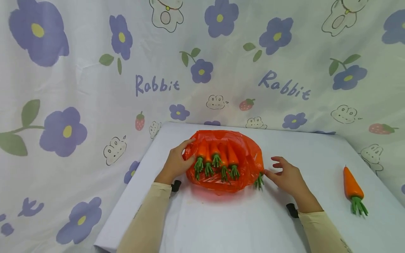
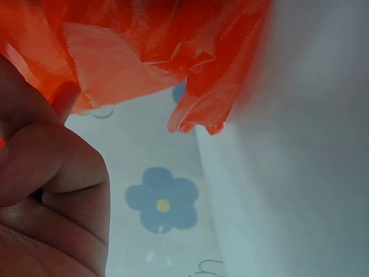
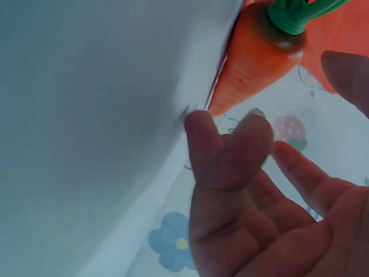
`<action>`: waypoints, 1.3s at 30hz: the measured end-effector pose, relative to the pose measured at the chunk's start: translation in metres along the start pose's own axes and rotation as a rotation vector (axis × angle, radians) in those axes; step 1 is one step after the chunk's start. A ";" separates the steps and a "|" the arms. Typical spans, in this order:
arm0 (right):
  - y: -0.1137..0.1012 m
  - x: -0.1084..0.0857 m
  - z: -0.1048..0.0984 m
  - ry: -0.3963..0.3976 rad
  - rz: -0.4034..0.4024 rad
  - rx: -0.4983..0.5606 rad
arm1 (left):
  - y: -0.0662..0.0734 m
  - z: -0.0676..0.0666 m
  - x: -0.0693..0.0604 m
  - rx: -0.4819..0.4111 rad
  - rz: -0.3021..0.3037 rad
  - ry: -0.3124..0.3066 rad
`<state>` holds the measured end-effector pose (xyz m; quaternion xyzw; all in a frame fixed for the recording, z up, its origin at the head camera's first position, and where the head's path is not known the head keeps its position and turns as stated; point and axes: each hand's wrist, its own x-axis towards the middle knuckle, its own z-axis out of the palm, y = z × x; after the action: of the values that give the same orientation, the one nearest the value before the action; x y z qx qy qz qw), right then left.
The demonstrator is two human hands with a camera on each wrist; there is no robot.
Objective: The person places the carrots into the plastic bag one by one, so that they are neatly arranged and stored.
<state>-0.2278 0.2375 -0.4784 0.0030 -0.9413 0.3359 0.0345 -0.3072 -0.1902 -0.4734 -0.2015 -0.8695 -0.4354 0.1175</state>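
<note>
A red plastic bag (image 1: 218, 184) lies with its mouth spread toward me in the head view. Several orange toy carrots (image 1: 233, 156) with green tops rest in it. My left hand (image 1: 175, 162) grips the bag's left rim, and red plastic (image 2: 127, 57) shows by its curled fingers in the left wrist view. Against the bag's right side lies another carrot (image 3: 253, 63), whose green top (image 1: 259, 181) pokes out in the head view. My right hand (image 1: 289, 178) is beside that carrot, thumb and fingers spread apart with nothing between them.
One more carrot (image 1: 352, 186) lies alone on the white table (image 1: 218, 225), toward the right edge. A patterned curtain (image 1: 95, 70) with flowers and rabbits hangs behind and to the sides of the table. Dark wrist cameras (image 1: 292, 211) sit under both sleeves.
</note>
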 end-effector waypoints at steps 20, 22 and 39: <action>-0.027 0.019 0.004 -0.087 -0.010 -0.192 | -0.002 0.002 0.001 -0.001 0.003 -0.008; -0.026 0.018 0.004 -0.087 -0.008 -0.195 | -0.002 0.002 0.001 -0.001 -0.003 -0.011; -0.017 0.022 0.009 -0.085 -0.020 -0.042 | -0.001 0.001 0.001 -0.002 0.002 -0.004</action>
<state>-0.2498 0.2185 -0.4732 0.0261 -0.9487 0.3151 -0.0023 -0.3090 -0.1901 -0.4743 -0.2035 -0.8690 -0.4358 0.1160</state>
